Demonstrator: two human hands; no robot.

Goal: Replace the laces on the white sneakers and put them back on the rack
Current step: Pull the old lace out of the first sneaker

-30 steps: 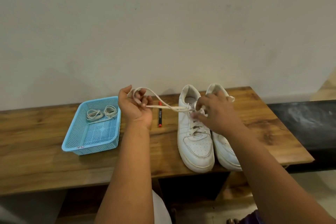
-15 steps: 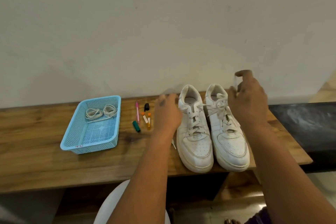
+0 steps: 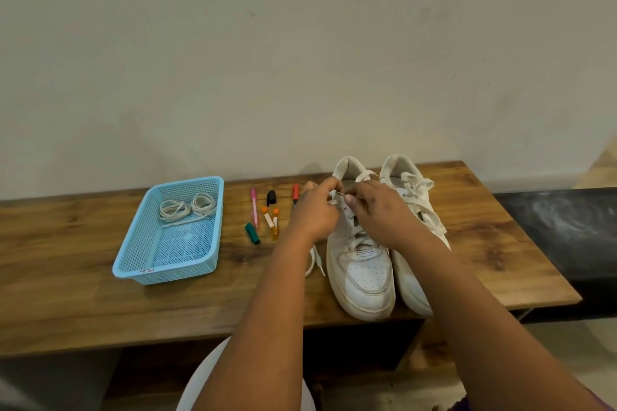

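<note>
Basket [image 3: 133, 260]: holding two coiled laces [image 3: 186, 207].
Left hand [image 3: 314, 210], right hand [image 3: 377, 213]: pinching lace [image 3: 337, 194], hiding left sneaker [image 3: 362, 274] eyelets.

Wood, plastic, leather and cloth before us.

We see a bench [image 3: 100, 304] of grained wood with a dull sheen, a perforated blue plastic basket [image 3: 133, 253], smooth white leather-look sneakers [image 3: 364, 274] with punched toes, flat woven cloth laces [image 3: 417, 190], and a matt plastered wall [image 3: 300, 60].
</note>
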